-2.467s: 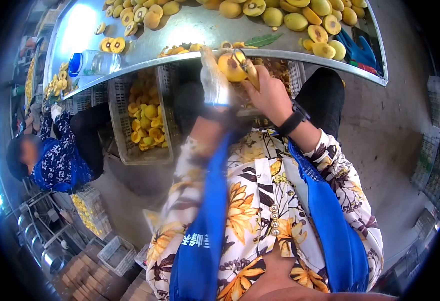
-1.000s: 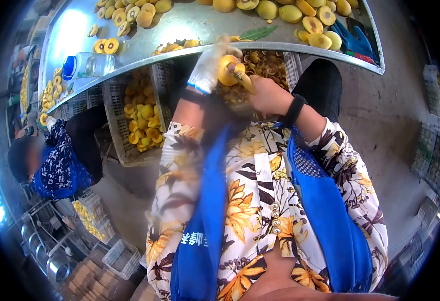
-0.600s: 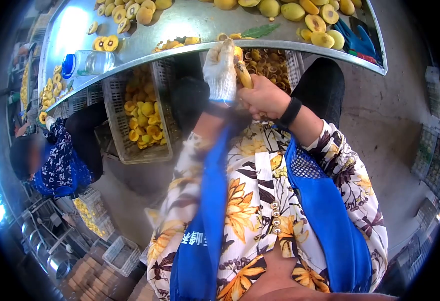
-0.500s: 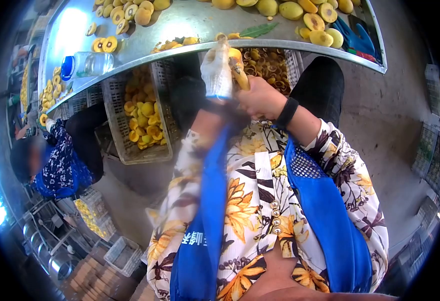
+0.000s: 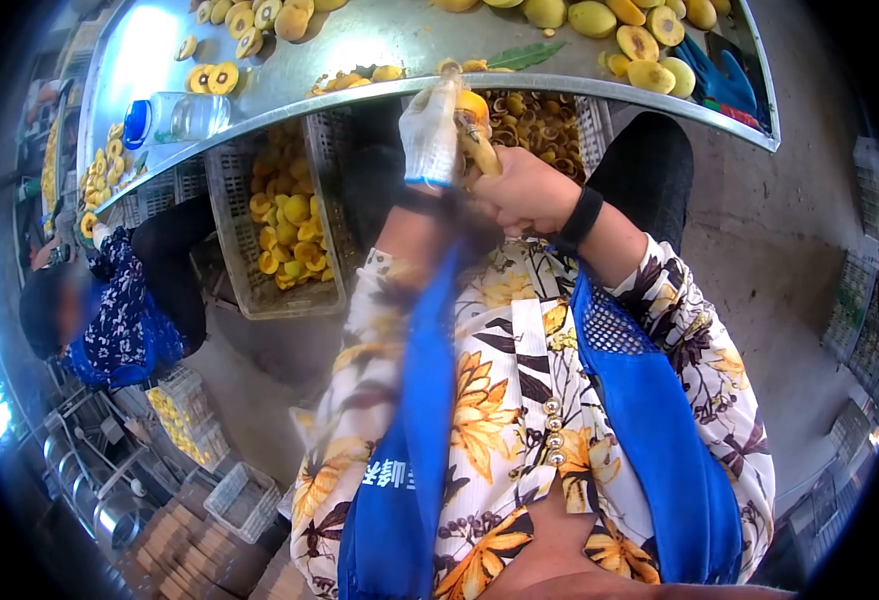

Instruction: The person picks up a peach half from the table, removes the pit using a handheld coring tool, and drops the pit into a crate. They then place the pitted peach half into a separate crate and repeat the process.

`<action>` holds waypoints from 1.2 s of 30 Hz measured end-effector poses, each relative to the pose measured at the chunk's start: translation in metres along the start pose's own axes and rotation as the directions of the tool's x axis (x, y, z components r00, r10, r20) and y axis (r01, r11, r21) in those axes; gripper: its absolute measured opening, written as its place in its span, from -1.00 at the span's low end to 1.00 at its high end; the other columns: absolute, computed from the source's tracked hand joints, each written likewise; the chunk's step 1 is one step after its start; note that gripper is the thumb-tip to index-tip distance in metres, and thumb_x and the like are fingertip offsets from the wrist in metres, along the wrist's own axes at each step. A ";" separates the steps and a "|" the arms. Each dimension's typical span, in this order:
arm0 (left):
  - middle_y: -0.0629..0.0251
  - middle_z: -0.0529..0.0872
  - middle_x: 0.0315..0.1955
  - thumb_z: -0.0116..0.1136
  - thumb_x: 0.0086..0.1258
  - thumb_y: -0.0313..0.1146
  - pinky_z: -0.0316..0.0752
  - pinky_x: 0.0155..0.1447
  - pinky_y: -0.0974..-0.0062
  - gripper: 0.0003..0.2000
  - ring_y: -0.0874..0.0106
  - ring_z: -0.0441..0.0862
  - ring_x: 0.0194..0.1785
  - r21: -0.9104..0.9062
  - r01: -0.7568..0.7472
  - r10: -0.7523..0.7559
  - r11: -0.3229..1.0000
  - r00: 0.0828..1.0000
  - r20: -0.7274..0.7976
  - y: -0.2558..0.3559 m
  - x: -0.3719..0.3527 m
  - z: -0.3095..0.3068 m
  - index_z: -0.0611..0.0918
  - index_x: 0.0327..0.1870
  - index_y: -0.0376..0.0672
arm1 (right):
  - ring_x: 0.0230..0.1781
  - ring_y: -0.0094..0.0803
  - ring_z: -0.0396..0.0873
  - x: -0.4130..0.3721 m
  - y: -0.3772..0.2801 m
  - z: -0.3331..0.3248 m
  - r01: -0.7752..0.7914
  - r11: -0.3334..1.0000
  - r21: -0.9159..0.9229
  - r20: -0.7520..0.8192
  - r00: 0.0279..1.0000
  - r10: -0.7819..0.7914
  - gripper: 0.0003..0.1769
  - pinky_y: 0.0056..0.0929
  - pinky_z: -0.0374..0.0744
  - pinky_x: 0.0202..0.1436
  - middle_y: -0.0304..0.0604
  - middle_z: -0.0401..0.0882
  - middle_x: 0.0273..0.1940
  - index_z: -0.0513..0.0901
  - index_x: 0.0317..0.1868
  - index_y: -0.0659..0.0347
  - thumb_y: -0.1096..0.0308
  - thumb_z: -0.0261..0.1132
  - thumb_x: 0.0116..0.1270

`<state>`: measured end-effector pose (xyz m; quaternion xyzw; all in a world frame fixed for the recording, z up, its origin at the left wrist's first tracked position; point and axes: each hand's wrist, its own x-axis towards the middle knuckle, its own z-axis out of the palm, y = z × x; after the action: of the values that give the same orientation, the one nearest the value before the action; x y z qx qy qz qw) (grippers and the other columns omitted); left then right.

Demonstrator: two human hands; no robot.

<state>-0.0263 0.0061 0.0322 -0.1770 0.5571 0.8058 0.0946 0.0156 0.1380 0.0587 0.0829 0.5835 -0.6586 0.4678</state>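
My left hand (image 5: 429,135), in a white knitted glove with a blue cuff edge, is closed at the table's front edge. Its fingers grip a yellow peach (image 5: 472,106), which is partly hidden. My bare right hand (image 5: 527,188), with a black band at the wrist, is closed around a short tool with a yellowish handle (image 5: 481,154). The tool's far end meets the fruit beside the glove; its working tip cannot be made out. Small peach pieces (image 5: 344,80) lie on the metal table (image 5: 359,40) near the left hand.
Whole and halved peaches (image 5: 649,60) lie on the table, with a leaf (image 5: 524,56), blue glove (image 5: 719,80) and clear bottle (image 5: 189,117). Below are a crate (image 5: 242,265) of peach halves and another holding peach scraps (image 5: 539,125). A person (image 5: 124,300) sits at left.
Both hands stay together on the peach and tool, with only a slight shift. The view has tilted a little, so the table appears slightly higher and further right.
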 end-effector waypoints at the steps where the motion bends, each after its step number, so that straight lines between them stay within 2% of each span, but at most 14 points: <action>1: 0.21 0.58 -0.52 0.05 0.38 -0.13 0.46 -0.49 0.50 -0.71 0.41 0.52 -0.56 -0.096 0.085 -0.081 0.992 0.996 0.047 0.008 -0.007 0.003 0.52 -0.25 -0.22 | -0.76 -0.45 0.38 0.001 0.002 0.001 -0.003 1.000 -0.005 -0.009 1.000 0.003 -0.86 -0.46 0.33 -0.76 -0.17 0.45 -0.61 0.44 -0.42 0.36 0.43 0.12 0.19; 4: 0.22 0.58 -0.52 0.04 0.39 -0.14 0.46 -0.48 0.50 -0.72 0.42 0.52 -0.55 -0.162 0.250 -0.235 0.955 0.966 0.106 0.004 -0.005 0.001 0.52 -0.22 -0.22 | -0.76 -0.46 0.36 -0.001 0.002 0.005 -0.014 0.998 -0.063 -0.057 0.998 0.011 -0.86 -0.48 0.35 -0.74 -0.19 0.43 -0.61 0.44 -0.40 0.36 0.42 0.11 0.20; 6: 0.23 0.59 -0.54 0.04 0.39 -0.14 0.44 -0.52 0.52 -0.71 0.44 0.52 -0.59 -0.074 0.103 -0.102 0.992 0.995 0.021 -0.002 -0.001 0.003 0.56 -0.27 -0.23 | -0.76 -0.47 0.36 -0.012 -0.010 0.011 -0.042 0.987 -0.153 -0.118 0.993 0.024 -0.86 -0.49 0.36 -0.73 -0.19 0.43 -0.61 0.45 -0.40 0.36 0.42 0.10 0.20; 9: 0.25 0.61 -0.58 0.04 0.39 -0.13 0.41 -0.57 0.55 -0.68 0.47 0.51 -0.64 0.187 -0.142 0.161 0.972 0.983 -0.088 -0.005 -0.005 0.007 0.60 -0.36 -0.25 | -0.75 -0.46 0.36 -0.008 -0.001 0.006 0.008 1.000 -0.028 -0.034 0.999 -0.009 -0.84 -0.49 0.38 -0.71 -0.19 0.44 -0.60 0.45 -0.41 0.37 0.40 0.10 0.21; 12: 0.21 0.56 -0.65 -0.02 0.42 -0.15 0.35 -0.62 0.53 -0.67 0.45 0.45 -0.69 0.027 -0.035 0.038 0.999 0.996 -0.086 0.000 -0.008 0.007 0.56 -0.39 -0.27 | -0.76 -0.48 0.35 -0.008 -0.001 0.008 -0.009 1.000 -0.022 -0.034 0.999 0.008 -0.82 -0.50 0.37 -0.73 -0.21 0.43 -0.61 0.45 -0.43 0.36 0.39 0.11 0.21; 15: 0.19 0.56 -0.65 -0.04 0.43 -0.15 0.37 -0.60 0.51 -0.67 0.43 0.46 -0.68 -0.283 0.272 -0.258 0.920 0.962 0.086 0.004 -0.011 0.005 0.55 -0.37 -0.27 | -0.78 -0.52 0.33 0.003 0.014 0.002 -0.015 1.000 0.010 0.037 0.999 0.015 -0.82 -0.53 0.34 -0.76 -0.23 0.40 -0.63 0.46 -0.44 0.34 0.37 0.12 0.21; 18: 0.17 0.55 -0.64 -0.07 0.45 -0.16 0.37 -0.59 0.50 -0.67 0.40 0.46 -0.68 -0.331 0.330 -0.298 0.884 0.943 0.144 0.009 -0.012 0.003 0.54 -0.36 -0.27 | -0.80 -0.57 0.29 0.001 0.017 0.007 -0.008 0.998 0.068 0.063 0.998 0.004 -0.83 -0.56 0.28 -0.79 -0.26 0.37 -0.65 0.47 -0.44 0.30 0.36 0.13 0.21; 21: 0.19 0.55 -0.66 -0.08 0.45 -0.18 0.37 -0.59 0.53 -0.68 0.41 0.46 -0.68 0.020 0.065 -0.065 0.998 0.998 0.005 0.013 -0.017 0.005 0.54 -0.37 -0.28 | -0.81 -0.60 0.26 -0.001 0.020 0.003 0.010 0.986 0.168 0.163 0.986 -0.038 -0.85 -0.58 0.24 -0.80 -0.31 0.35 -0.67 0.47 -0.45 0.27 0.37 0.12 0.21; 24: 0.21 0.54 -0.67 -0.08 0.45 -0.19 0.36 -0.59 0.54 -0.68 0.42 0.46 -0.68 0.235 -0.104 0.088 0.966 0.993 0.077 0.003 -0.012 -0.005 0.54 -0.36 -0.28 | -0.82 -0.62 0.24 -0.005 0.018 -0.001 0.029 0.982 0.187 0.231 0.970 -0.072 -0.89 -0.59 0.20 -0.81 -0.34 0.35 -0.66 0.47 -0.42 0.25 0.39 0.12 0.21; 25: 0.30 0.60 -0.55 -0.07 0.45 -0.11 0.40 -0.54 0.63 -0.65 0.54 0.52 -0.59 0.260 -0.062 0.029 0.963 0.991 0.128 0.006 -0.015 -0.007 0.61 -0.32 -0.24 | -0.83 -0.64 0.21 -0.005 0.018 -0.002 0.013 0.974 0.225 0.259 0.963 -0.073 -0.94 -0.61 0.19 -0.82 -0.33 0.34 -0.65 0.45 -0.35 0.24 0.44 0.12 0.21; 29: 0.24 0.62 -0.47 -0.11 0.44 -0.01 0.48 -0.44 0.48 -0.63 0.41 0.57 -0.50 -0.076 0.206 -0.187 0.976 0.961 0.202 0.000 -0.014 -0.005 0.55 -0.19 -0.17 | -0.84 -0.69 0.15 0.002 0.031 -0.006 -0.012 0.951 0.308 0.336 0.937 -0.097 -0.86 -0.64 0.16 -0.82 -0.33 0.35 -0.62 0.42 -0.20 0.21 0.53 0.11 0.22; 32: 0.23 0.62 -0.42 -0.19 0.42 0.11 0.49 -0.40 0.36 -0.55 0.33 0.58 -0.43 -0.410 0.274 -0.187 0.870 0.952 0.240 -0.010 -0.007 -0.012 0.53 -0.17 -0.13 | -0.84 -0.67 0.16 -0.004 0.029 0.004 0.110 0.930 0.350 0.262 0.942 -0.210 -0.86 -0.64 0.16 -0.82 -0.34 0.35 -0.62 0.42 -0.19 0.20 0.51 0.12 0.23; 33: 0.23 0.62 -0.40 -0.29 0.39 0.22 0.50 -0.36 0.33 -0.46 0.29 0.57 -0.39 -0.360 0.208 -0.209 0.909 0.977 0.037 -0.009 -0.005 -0.013 0.53 -0.17 -0.12 | -0.84 -0.67 0.16 -0.006 0.027 0.011 0.165 0.917 0.364 0.221 0.941 -0.257 -0.87 -0.64 0.17 -0.81 -0.33 0.36 -0.62 0.42 -0.19 0.19 0.50 0.12 0.24; 36: 0.21 0.61 -0.42 -0.35 0.38 0.26 0.45 -0.44 0.43 -0.41 0.28 0.57 -0.41 -0.442 0.033 -0.168 0.896 0.949 -0.269 0.008 -0.008 -0.025 0.53 -0.20 -0.13 | -0.84 -0.64 0.18 0.006 0.027 0.015 0.258 0.939 0.225 0.056 0.959 -0.277 -0.87 -0.63 0.17 -0.81 -0.32 0.37 -0.62 0.42 -0.18 0.19 0.45 0.14 0.26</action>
<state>-0.0174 -0.0196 0.0343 -0.3426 0.3623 0.8668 0.0093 0.0378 0.1257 0.0408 0.0244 0.4935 -0.7785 0.3871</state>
